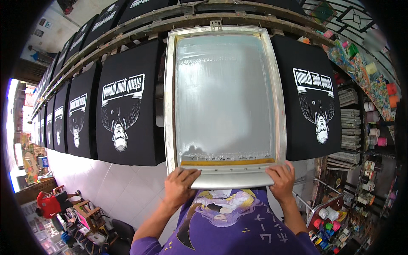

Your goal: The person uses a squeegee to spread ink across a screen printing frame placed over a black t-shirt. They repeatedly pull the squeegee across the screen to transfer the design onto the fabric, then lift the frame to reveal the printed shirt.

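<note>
A silk-screen printing frame [170, 106] with light metal sides and grey mesh [225, 93] lies in front of me. Streaks of wet-looking ink line the mesh edges. Across its near end lies a squeegee [229, 162] with a yellow blade and a bolted metal strip. My left hand [180, 183] is closed round the frame's near left corner, fingers on top. At the near right corner my right hand [281, 178] grips likewise, thumb side outward. Both hands sit close to the squeegee's ends. What lies beneath the screen is hidden.
Black printed shirts stand on boards to the left [127, 106] and right [314, 97]. Wooden rails [140, 19] run behind the frame. Jars and tubs [329, 219] crowd shelves at right. A person in red [55, 204] is far left, near a dark chair [123, 229].
</note>
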{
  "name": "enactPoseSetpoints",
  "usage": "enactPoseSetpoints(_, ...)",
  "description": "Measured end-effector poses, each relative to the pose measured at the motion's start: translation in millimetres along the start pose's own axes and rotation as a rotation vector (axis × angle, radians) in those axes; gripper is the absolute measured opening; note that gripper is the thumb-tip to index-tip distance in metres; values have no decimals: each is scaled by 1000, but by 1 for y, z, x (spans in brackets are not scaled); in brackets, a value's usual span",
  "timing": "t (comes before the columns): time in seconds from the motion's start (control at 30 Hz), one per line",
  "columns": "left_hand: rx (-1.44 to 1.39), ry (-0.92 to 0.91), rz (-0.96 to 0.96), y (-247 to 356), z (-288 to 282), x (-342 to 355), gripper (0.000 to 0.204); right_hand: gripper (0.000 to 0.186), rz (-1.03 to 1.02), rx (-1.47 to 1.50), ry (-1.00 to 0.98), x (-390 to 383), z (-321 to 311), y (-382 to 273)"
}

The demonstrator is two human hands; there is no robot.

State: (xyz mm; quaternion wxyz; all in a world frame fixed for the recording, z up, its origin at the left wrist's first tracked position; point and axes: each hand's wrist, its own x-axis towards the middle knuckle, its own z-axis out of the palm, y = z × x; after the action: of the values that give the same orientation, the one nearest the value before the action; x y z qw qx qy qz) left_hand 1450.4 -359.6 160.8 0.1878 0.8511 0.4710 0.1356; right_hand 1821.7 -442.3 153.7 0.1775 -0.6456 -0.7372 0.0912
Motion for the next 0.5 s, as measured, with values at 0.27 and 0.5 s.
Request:
enactPoseSetpoints(0.27,38,16,10,-8,11,7,55,27,-32,-26,41,7,14,7)
enactPoseSetpoints(0.5,89,166,47,-9,37,-16,51,29,-22,22,169,-22,42,12)
